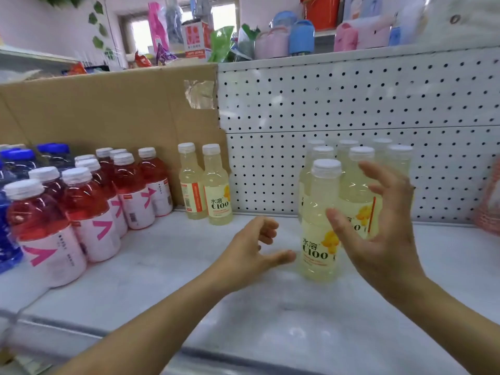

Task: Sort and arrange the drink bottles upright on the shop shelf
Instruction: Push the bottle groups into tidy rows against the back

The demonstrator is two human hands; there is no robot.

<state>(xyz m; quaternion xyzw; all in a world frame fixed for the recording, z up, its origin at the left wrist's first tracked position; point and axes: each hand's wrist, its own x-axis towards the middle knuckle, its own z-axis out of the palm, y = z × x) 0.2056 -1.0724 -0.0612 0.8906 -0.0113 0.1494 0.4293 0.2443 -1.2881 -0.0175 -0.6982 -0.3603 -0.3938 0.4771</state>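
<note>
Several pale yellow C100 bottles (320,220) stand upright in a cluster on the white shelf (189,280), right of centre. My right hand (378,228) hovers in front of the cluster with fingers spread, holding nothing. Just left of the front bottle, my left hand (257,247) is open and a little apart from it. Two more yellow bottles (216,185) stand upright at the back by the cardboard. Several red drink bottles (89,209) with pink labels stand in rows on the left. Blue bottles (10,169) stand at the far left edge.
A cardboard sheet (108,112) lines the back on the left and a white pegboard panel (351,104) the back on the right. A reddish item (489,201) sits at the right edge. Goods crowd the top ledge above. The shelf's front rim (243,355) runs below my arms.
</note>
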